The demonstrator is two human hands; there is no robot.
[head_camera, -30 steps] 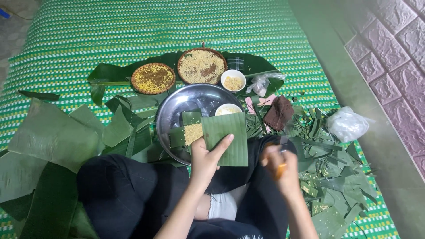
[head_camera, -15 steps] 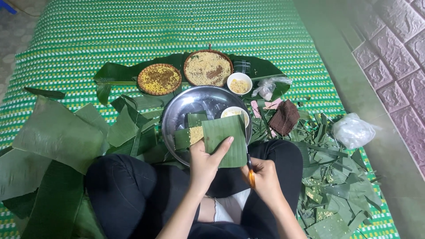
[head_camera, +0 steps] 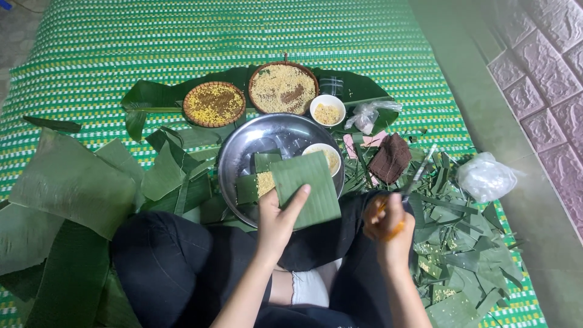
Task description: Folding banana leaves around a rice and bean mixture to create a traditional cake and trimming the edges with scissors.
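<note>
My left hand (head_camera: pixel 276 218) held the folded green leaf (head_camera: pixel 305 188) flat, fingers clamped on it, over the silver tray (head_camera: pixel 243 146). My right hand (head_camera: pixel 388 222) gripped orange scissors (head_camera: pixel 405 188). I needed slow, straight cuts.

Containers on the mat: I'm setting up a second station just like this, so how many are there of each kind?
Woven round trays: 2, one beside the other
Small white bowls: 2, one by the trays, one inside the basin
Large metal basin: 1
Total: 5
</note>
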